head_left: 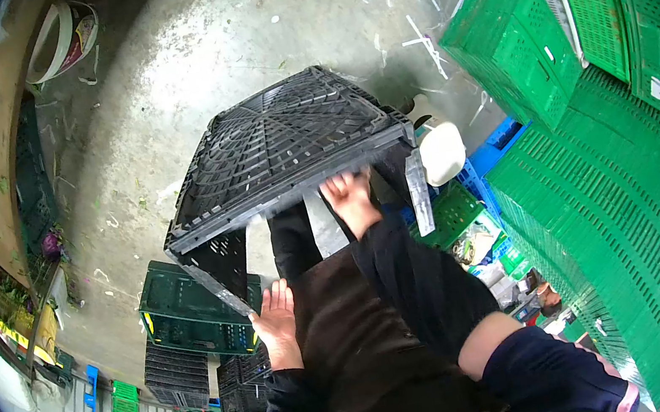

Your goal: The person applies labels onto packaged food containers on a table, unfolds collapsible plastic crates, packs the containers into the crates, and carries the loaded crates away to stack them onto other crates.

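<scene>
A black plastic folding crate (pixel 277 137) is held up in front of me, its ribbed panel facing up and its side panels hanging at angles below. My right hand (pixel 351 201), a little blurred, reaches up against the near edge of that panel with its fingers stretched out. At the lower corner of the left side panel is my left hand (pixel 278 326), palm up and fingers extended, the thumb side touching the panel's edge. Neither hand is wrapped around the crate.
Stacks of green crates (pixel 619 197) rise close on my right. Dark green (pixel 191 303) and black crates (pixel 176 372) stand at lower left. White strips (pixel 426 47) litter the concrete floor. Shelving with produce (pixel 7 297) lines the left, and another person (pixel 549 299) shows at lower right.
</scene>
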`<state>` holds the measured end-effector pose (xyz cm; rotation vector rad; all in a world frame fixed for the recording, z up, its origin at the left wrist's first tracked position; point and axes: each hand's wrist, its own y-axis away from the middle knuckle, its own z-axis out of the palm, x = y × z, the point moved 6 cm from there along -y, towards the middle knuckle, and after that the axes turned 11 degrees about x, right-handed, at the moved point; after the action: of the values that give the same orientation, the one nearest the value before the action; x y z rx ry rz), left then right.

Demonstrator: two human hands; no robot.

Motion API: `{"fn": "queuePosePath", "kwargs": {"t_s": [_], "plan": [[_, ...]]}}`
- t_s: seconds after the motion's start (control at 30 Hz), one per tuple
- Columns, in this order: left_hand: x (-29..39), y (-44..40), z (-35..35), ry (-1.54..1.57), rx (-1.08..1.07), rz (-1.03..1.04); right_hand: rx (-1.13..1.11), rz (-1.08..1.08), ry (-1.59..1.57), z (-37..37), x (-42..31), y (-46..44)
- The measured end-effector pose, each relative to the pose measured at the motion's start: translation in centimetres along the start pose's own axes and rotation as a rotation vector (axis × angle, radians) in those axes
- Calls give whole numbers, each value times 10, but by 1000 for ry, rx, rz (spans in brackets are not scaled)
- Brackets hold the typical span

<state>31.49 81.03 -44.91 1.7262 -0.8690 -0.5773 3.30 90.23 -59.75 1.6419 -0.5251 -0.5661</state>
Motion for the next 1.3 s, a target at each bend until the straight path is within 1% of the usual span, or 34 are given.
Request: {"fn": "queuePosePath", "kwargs": {"t_s": [0.03, 0.13, 0.17, 0.23, 0.3, 0.4, 0.47, 0.53, 0.6, 0.63, 0.7, 0.77, 0.87, 0.9, 0.93, 0.97, 1.03, 1.1, 1.17, 1.3], "plan": [[-2, 3, 6, 38, -22, -15, 113, 13, 66, -44, 5, 6], [-6, 11, 19, 25, -72, 17, -138, -52, 4, -94, 8, 91], [-9, 13, 24, 25, -80, 13, 142, 70, 61, -102, 5, 140], [-11, 19, 27, 107, -133, 4, 114, 50, 62, -121, -18, 160], [-14, 23, 29, 156, -149, -26, 21, -42, 75, -119, -43, 166], [-17, 50, 44, 163, -129, 108, -57, -128, -30, -102, -62, 166], [-12, 35, 36, 127, -130, 118, -66, -168, -56, -93, -64, 163], [-12, 29, 26, 109, -137, 103, -45, -125, -104, -96, -62, 162], [-16, 31, 31, 110, -77, 82, -48, -120, -111, -90, -64, 163], [-16, 32, 34, 112, -80, 82, -62, -126, -96, -90, -64, 162], [-10, 36, 39, 143, -119, 108, -76, -122, -69, -93, -62, 157], [-2, 26, 37, 255, -174, 104, -78, -125, -105, -90, -53, 161], [8, 18, 34, 270, -246, 165, -99, -101, -150, -91, -42, 162], [8, 23, 37, 275, -246, 173, -101, -100, -168, -96, -39, 163], [6, 27, 36, 297, -186, 171, -79, -93, -196, -98, -41, 161], [6, 23, 32, 300, -199, 144, -113, -75, -200, -97, -43, 163], [4, 21, 31, 247, -245, 198, -98, -119, -198, -99, -51, 164], [4, 21, 30, 246, -232, 170, -133, -96, -187, -106, -55, 159], [7, 18, 29, 245, -202, 159, -51, -101, -164, -105, -55, 160], [9, 9, 23, 205, -143, 130, -31, -120, -77, -103, -62, 159]]}}
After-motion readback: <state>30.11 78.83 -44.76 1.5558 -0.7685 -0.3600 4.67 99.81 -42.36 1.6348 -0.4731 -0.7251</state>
